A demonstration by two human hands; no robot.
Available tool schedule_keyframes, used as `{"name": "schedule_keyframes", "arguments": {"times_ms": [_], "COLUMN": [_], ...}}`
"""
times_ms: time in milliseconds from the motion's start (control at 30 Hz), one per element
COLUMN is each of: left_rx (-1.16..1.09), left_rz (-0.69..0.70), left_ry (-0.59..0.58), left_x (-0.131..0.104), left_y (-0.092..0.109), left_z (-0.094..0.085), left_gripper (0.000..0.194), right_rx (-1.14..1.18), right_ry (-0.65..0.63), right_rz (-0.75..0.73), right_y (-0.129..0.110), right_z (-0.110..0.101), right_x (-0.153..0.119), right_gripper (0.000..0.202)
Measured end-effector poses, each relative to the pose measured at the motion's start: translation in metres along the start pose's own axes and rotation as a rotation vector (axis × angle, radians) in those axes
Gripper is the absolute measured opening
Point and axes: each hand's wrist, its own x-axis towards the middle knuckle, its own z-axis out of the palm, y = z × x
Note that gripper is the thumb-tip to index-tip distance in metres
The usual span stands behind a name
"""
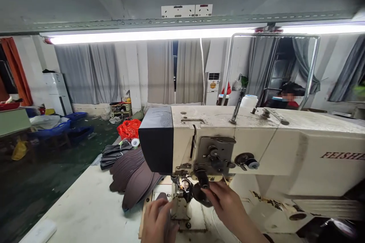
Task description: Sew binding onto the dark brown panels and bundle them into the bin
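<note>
A cream sewing machine [256,140] stands before me. My left hand [158,216] is beside the metal sewing post [180,207], its fingers curled around a small dark grey piece [162,196] that looks like fabric; most of it is hidden by the hand. My right hand [225,199] is below the machine head, thumb and fingertips pinched at the edge of a dark round part [201,194]. Whatever sits between those fingertips is too small to make out. Left of the post lies a fanned stack of dark brown curved fabric pieces [137,180].
Black strapped pieces [112,155], a thread spool [135,142] and a red plastic bag [128,128] lie behind the stack. A white box-like object [42,231] rests at the table's [85,205] near left edge. Another person [288,97] is beyond the machine.
</note>
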Motion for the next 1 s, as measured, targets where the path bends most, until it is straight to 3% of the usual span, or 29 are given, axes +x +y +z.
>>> {"name": "schedule_keyframes", "arguments": {"times_ms": [100, 233, 333, 533, 633, 833, 1000], "left_rx": [-0.062, -0.073, -0.069, -0.082, -0.027, 0.100, 0.123], "left_rz": [0.048, 0.083, 0.083, 0.090, 0.077, 0.111, 0.091], "left_ry": [-0.014, -0.032, -0.046, -0.139, -0.200, -0.168, -0.166], "left_x": [0.023, 0.037, 0.039, 0.048, 0.057, 0.070, 0.074], "left_y": [0.024, 0.035, 0.035, 0.034, 0.032, 0.033, 0.036], "left_z": [0.005, 0.004, 0.004, 0.008, 0.009, 0.012, 0.017], "left_gripper": [0.034, 0.037, 0.034, 0.027, 0.025, 0.019, 0.013], "right_rx": [-0.292, -0.434, -0.417, -0.113, -0.146, -0.287, -0.313], "right_ry": [-0.187, -0.267, -0.241, -0.212, -0.220, -0.173, -0.177], "right_rz": [-0.204, -0.297, -0.259, -0.066, -0.074, -0.254, -0.149], "right_y": [-0.028, -0.039, -0.036, -0.027, -0.027, -0.034, -0.039], "right_z": [-0.017, -0.021, -0.013, -0.001, -0.009, -0.021, -0.013], "right_x": [0.028, 0.041, 0.037, 0.024, 0.024, 0.029, 0.028], "right_gripper": [0.026, 0.027, 0.026, 0.032, 0.032, 0.018, 0.024]}}
